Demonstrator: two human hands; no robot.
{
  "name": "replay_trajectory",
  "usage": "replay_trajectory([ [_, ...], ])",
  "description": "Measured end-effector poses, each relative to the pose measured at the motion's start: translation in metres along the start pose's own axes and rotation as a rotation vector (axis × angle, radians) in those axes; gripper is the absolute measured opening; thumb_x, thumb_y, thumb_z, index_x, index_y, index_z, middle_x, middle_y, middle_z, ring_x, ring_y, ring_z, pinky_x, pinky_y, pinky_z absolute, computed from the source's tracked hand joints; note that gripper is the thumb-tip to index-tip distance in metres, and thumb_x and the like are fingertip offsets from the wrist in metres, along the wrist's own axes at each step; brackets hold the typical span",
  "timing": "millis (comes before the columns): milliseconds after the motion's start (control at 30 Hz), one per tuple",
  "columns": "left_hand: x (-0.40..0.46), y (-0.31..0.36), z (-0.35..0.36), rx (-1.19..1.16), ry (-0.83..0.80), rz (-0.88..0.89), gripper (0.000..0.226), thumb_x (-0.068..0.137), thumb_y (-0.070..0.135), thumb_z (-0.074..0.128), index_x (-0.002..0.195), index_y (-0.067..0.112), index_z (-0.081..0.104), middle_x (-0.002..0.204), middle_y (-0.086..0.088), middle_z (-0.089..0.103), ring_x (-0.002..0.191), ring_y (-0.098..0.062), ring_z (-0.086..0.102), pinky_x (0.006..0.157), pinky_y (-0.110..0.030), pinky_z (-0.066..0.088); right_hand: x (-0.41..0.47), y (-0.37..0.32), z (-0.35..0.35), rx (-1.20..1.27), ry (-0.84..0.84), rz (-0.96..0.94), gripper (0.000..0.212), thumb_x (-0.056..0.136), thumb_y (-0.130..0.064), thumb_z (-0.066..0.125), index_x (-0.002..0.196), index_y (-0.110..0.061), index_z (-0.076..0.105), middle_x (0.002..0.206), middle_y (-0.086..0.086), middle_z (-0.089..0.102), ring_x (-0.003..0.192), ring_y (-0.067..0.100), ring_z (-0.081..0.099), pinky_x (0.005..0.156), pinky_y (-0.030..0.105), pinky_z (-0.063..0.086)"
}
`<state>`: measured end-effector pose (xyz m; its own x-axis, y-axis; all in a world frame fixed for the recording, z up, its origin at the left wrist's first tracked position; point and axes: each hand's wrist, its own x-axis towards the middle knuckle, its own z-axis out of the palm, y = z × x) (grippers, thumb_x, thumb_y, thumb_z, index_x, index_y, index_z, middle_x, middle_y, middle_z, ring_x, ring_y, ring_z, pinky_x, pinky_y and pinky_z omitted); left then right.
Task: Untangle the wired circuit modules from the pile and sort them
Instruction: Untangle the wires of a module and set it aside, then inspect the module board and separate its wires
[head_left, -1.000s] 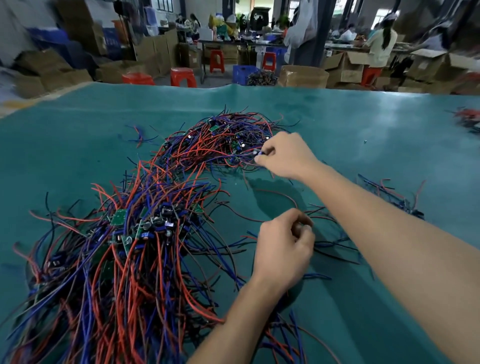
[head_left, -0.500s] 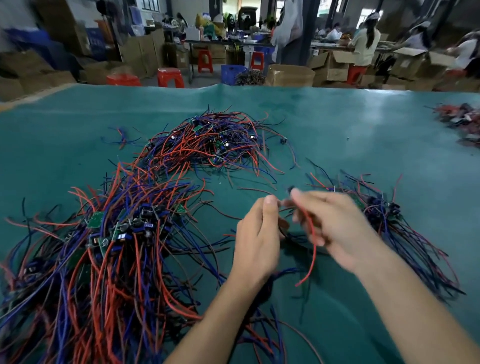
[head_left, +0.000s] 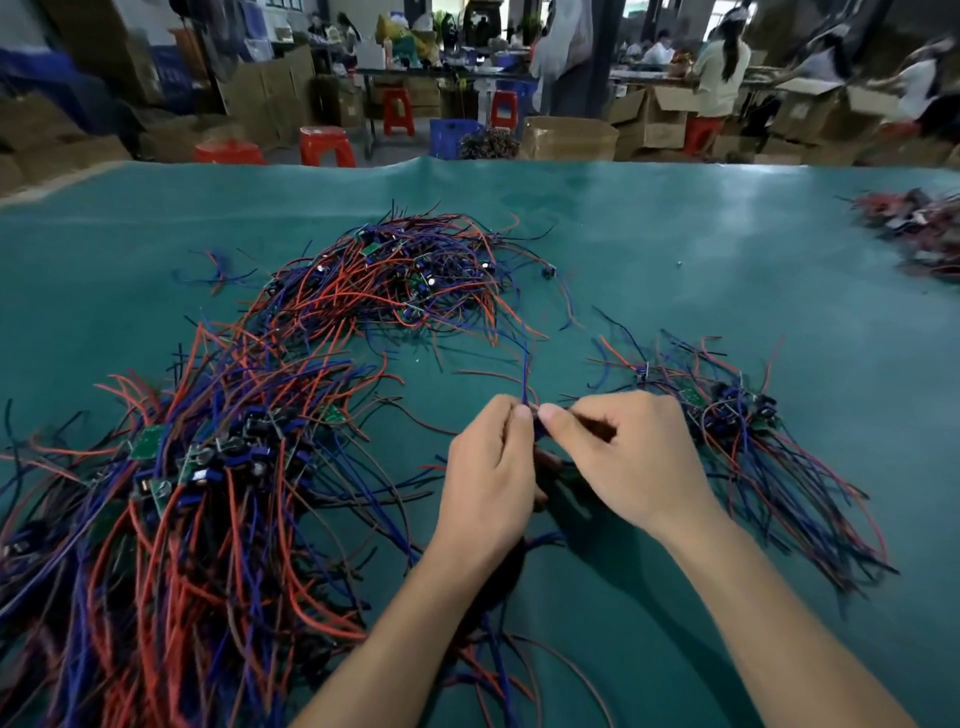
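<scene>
Just above the middle of the green counter (head_left: 675, 234), the left hand (head_left: 488, 483) and right hand (head_left: 631, 457) meet fingertip to fingertip, both pinching one small wired module (head_left: 536, 427) between thumb and curled fingers; its blue wire (head_left: 525, 374) rises from the pinch and more wires hang below the palms. A large tangled pile (head_left: 171, 493) of red, blue and black wires with green circuit boards lies to the left, joined at the far end to a second heap (head_left: 410, 275). Just right of the right hand lies a smaller sorted bundle (head_left: 753, 441), its wires fanning toward the near edge. Another blurred cluster (head_left: 919, 228) lies at the far right edge of the counter.
</scene>
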<state>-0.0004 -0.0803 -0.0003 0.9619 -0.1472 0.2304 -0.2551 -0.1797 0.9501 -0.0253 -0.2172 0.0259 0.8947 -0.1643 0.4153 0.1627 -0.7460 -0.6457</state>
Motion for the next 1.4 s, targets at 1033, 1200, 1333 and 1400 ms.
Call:
replay_trajectory([
  [1033, -0.001, -0.001, 0.004, -0.025, -0.001, 0.089, 0.018, 0.105, 0.015, 0.043, 0.103, 0.021, 0.06, 0.079, 0.008, 0.069, 0.052, -0.013, 0.049, 0.055, -0.039, 0.049, 0.011, 0.023, -0.041, 0.065, 0.707, 0.18, 0.025, 0.089, -0.039, 0.063, 0.079, -0.018, 0.069, 0.07, -0.005, 0.067, 0.066, 0.012, 0.058, 0.073, 0.033, 0.051],
  [1200, -0.002, -0.001, 0.001, 0.048, -0.02, 0.129, 0.026, 0.096, 0.003, 0.041, 0.11, 0.02, 0.054, 0.077, 0.008, 0.071, 0.064, -0.02, 0.06, 0.066, -0.042, 0.054, -0.001, -0.01, 0.006, 0.131, -0.029, -0.01, 0.01, 0.087, -0.024, 0.079, 0.097, -0.022, 0.077, 0.085, -0.013, 0.075, 0.078, 0.003, 0.068, 0.077, 0.014, 0.049],
  [1333, -0.003, 0.001, 0.001, 0.038, -0.063, 0.108, 0.019, 0.096, 0.006, 0.044, 0.106, 0.022, 0.047, 0.063, 0.001, 0.068, 0.053, -0.026, 0.057, 0.058, -0.045, 0.052, -0.001, -0.005, 0.006, 0.277, 0.05, 0.033, 0.007, 0.083, -0.025, 0.081, 0.088, -0.022, 0.077, 0.079, -0.011, 0.076, 0.075, 0.006, 0.071, 0.08, 0.03, 0.056],
  [1400, -0.003, 0.001, 0.004, 0.071, -0.104, 0.138, 0.011, 0.099, 0.012, 0.047, 0.095, 0.02, 0.053, 0.061, 0.001, 0.068, 0.047, -0.015, 0.056, 0.055, -0.035, 0.05, 0.002, -0.001, 0.001, 0.221, 0.178, 0.018, 0.012, 0.08, -0.034, 0.077, 0.082, -0.022, 0.074, 0.075, -0.017, 0.073, 0.069, 0.003, 0.067, 0.074, 0.032, 0.056],
])
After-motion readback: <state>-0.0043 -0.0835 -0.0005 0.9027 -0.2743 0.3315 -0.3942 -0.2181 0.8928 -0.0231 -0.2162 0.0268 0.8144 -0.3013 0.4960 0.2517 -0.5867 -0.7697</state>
